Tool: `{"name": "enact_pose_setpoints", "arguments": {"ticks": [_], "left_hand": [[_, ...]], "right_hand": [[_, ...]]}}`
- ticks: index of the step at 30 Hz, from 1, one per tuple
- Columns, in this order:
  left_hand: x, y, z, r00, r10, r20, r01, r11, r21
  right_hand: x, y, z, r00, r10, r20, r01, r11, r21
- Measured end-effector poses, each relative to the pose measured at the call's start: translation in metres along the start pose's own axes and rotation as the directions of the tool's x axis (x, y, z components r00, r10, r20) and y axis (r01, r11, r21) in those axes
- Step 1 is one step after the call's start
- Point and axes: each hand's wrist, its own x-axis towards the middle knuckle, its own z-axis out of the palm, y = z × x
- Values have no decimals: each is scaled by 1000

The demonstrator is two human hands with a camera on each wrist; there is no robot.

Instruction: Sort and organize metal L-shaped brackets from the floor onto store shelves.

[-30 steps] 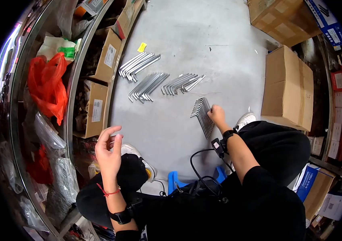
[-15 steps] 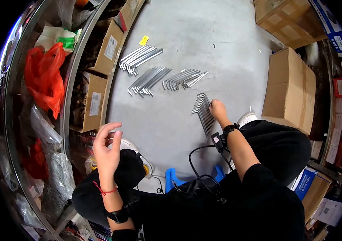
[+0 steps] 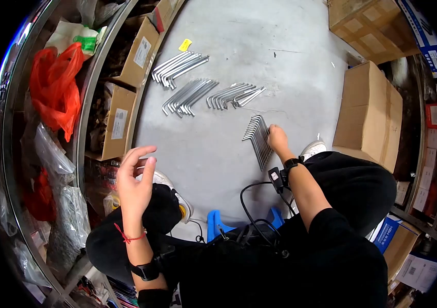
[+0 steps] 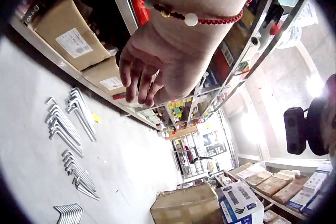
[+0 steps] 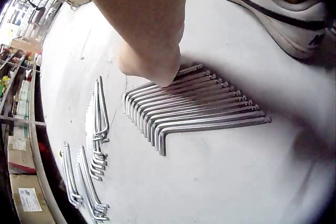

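Note:
A slanted row of silver L-shaped hex keys (image 3: 257, 145) lies on the grey floor in front of the person. At its right edge, my right hand (image 3: 278, 138) pinches the outermost hex key with curled fingers; in the right wrist view the fingertips are hidden behind the hand (image 5: 152, 61). The keys' bent short ends (image 5: 160, 142) line up side by side there. My left hand (image 3: 135, 187) hangs in the air above the left knee, fingers loosely bent, holding nothing. The left wrist view shows the same relaxed hand (image 4: 168, 69).
Further off lie three more groups of hex keys (image 3: 190, 97), beside a yellow tag (image 3: 185, 44). Shelving with cartons (image 3: 116, 126) and a red plastic bag (image 3: 57, 87) lines the left. A large cardboard box (image 3: 367, 113) stands right; a white shoe (image 3: 313, 150) is near the right hand.
The head view has shifted slightly, so the floor items sit a little higher in it. My right hand stays at the row's right edge; the left remains raised and empty.

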Motion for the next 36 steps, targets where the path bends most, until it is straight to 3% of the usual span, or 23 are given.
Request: {"name": "enact_pose_setpoints", "arguments": {"ticks": [6,12,33,36], "left_hand": [[2,7,0,997,-30,64,28,999,40],[3,8,3,997,-17,75,15,1000,20],[3,5,8,999,26,29,-26,1000,-4],[2,7,7,999,24,34,-25,1000,15]], "right_hand": [[-4,-1,-10,996,32,89,-48,983,177],[-6,-1,-1,978,195,71,-207,942,264],[-9,-14,19,946,324,-15,-319,937,145],[-9,-18,19,912,409,40,-411,902,133]]}}
